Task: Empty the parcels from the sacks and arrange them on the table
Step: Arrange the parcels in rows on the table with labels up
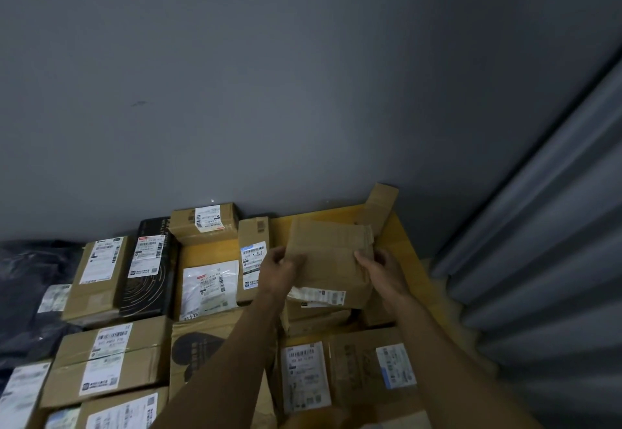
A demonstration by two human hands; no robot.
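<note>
Hands (282, 268) (382, 268) grip box (331, 253) above table's (340, 215) bare corner.

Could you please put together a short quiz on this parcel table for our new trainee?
1. True or false: the brown box lies untouched on the table.
2. The black box lies: A) left of the brown box, B) right of it, C) on top of it.
3. Fill in: the bare table top is ___ in colour.
Key: 1 false, the left hand and right hand grip it; 2 A; 3 yellow.
</note>
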